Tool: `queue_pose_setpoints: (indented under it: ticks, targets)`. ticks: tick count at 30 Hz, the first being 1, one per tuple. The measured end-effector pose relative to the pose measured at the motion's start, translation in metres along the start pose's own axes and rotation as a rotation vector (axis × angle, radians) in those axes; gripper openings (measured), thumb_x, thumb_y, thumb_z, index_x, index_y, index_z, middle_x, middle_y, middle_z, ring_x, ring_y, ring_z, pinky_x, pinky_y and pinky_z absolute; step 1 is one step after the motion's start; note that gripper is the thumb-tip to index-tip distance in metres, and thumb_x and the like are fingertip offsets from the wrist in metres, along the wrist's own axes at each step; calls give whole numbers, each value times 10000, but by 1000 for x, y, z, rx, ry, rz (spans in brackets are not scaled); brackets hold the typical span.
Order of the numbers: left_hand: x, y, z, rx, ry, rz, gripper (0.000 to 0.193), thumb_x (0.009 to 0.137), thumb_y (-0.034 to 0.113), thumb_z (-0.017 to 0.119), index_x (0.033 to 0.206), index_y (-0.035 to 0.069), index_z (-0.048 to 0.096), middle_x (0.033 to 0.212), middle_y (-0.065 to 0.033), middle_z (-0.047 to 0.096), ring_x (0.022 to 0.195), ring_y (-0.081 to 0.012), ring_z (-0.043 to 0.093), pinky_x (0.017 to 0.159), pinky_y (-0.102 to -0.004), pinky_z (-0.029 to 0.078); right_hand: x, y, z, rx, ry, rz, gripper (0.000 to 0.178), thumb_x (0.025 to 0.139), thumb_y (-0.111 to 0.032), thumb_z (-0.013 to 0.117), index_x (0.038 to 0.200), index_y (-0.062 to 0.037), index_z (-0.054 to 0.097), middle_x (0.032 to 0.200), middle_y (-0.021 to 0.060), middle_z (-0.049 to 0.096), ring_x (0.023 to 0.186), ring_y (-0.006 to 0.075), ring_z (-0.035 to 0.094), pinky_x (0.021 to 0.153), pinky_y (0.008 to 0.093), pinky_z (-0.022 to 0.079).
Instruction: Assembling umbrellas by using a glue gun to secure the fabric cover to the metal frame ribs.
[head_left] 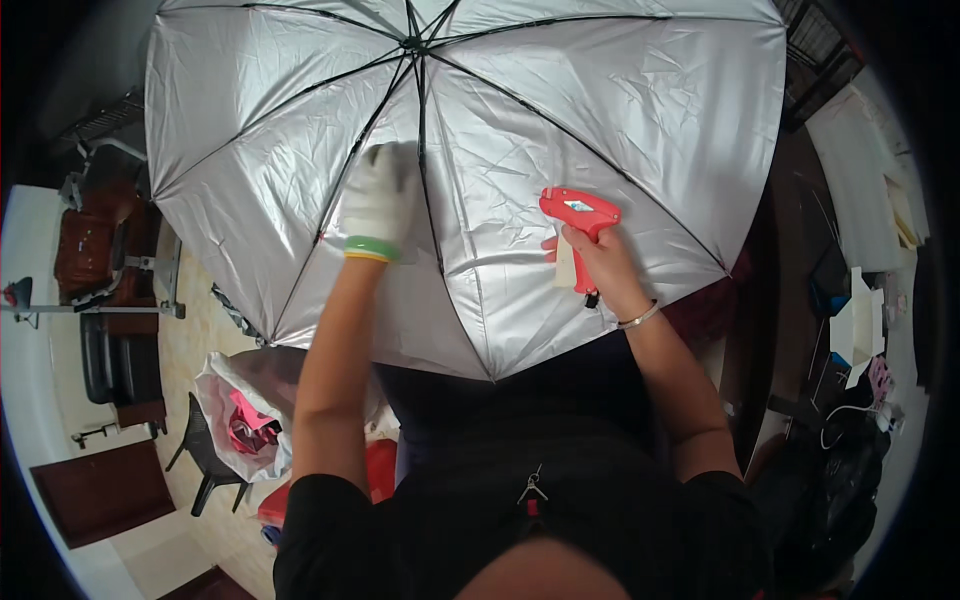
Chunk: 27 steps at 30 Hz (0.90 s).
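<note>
An opened umbrella, silver on its inner side, spreads in front of me with its black ribs meeting at a hub. My left hand wears a whitish glove with a green and yellow cuff. It lies against the silver cloth between two ribs, fingers curled; what they hold, if anything, is hidden. In my right hand is a red tagging gun with a cream trigger, held over the cloth right of the middle, its head pointing up and left. The fingers wrap round its handle.
At lower left stands a white sack with pink and dark red pieces inside, beside a dark chair. Something red shows behind my left arm. An open white box and black plastic bags are at the right.
</note>
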<state>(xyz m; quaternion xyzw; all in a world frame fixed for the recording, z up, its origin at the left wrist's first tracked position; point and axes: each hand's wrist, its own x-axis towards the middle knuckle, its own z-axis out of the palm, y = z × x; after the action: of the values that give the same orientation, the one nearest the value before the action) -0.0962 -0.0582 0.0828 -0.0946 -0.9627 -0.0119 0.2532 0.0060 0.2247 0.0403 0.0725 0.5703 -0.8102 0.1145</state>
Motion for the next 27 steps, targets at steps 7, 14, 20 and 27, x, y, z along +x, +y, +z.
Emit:
queue_pose_setpoints:
  ticks: [7, 14, 20, 27]
  targets:
    - [24, 48, 5, -24, -372, -433, 347, 904, 420, 524, 1060, 122, 607, 947, -154, 677, 876, -364, 658, 730, -457, 522, 58, -29, 16, -216, -63, -54, 331, 942, -142, 501, 1227, 27, 504, 1010, 147, 655, 815, 210, 673, 662, 309, 548]
    - [25, 27, 30, -371, -432, -544, 270, 915, 305, 549, 966, 61, 653, 806, -126, 675, 694, -233, 655, 601, -348, 511, 122, -38, 32, -202, -220, 35, 351, 926, -135, 496, 1230, 40, 496, 1018, 155, 651, 852, 223, 675, 712, 326, 550]
    - [16, 23, 57, -1418, -385, -749, 202, 912, 169, 583, 915, -27, 633, 716, -52, 628, 547, -91, 543, 492, -226, 434, 131, -22, 50, -93, -225, 29, 363, 924, -140, 500, 1236, 46, 486, 1012, 160, 651, 865, 228, 675, 729, 329, 547]
    - [17, 43, 59, -1419, -306, -763, 198, 919, 168, 572, 918, -22, 628, 671, -52, 617, 529, -109, 549, 486, -234, 437, 131, 2, 67, -403, -3, -258, 345, 919, -121, 512, 1230, 26, 489, 1012, 145, 645, 854, 216, 676, 719, 316, 538]
